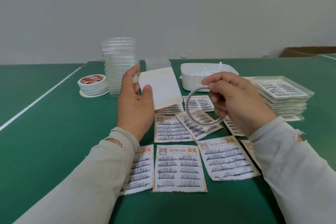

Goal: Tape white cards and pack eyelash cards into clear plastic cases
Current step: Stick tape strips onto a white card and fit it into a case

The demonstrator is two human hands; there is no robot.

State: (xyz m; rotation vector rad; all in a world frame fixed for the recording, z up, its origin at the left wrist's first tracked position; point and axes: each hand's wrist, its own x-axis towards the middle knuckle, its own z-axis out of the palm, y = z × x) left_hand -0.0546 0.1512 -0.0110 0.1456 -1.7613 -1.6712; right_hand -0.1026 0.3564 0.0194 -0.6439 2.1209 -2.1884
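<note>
The left hand (135, 100) pinches the white card (160, 89) upright; the tape ring (204, 105), pinched in the right hand (238, 102) grip, hangs just right of the card.

The green bench (54, 114) has a matt, smooth-looking surface crossed by painted white lines. The white rectangular paper card (161, 87) looks matt, with two pale yellowish strips of tape across it that catch a faint shine. The thin, nearly spent ring of tape (189, 100) is translucent and glossy. The printed paper eyelash cards (179, 167) carry rows of fine black fibres. The tall stack of clear plastic cases (120, 67) is transparent and shiny, as is the stack of filled clear cases (283, 96). The white rounded plastic tub (192, 80) has a smooth satin finish. The grey cloth sleeves (294, 160) are soft, worn and frayed, with small holes.
</note>
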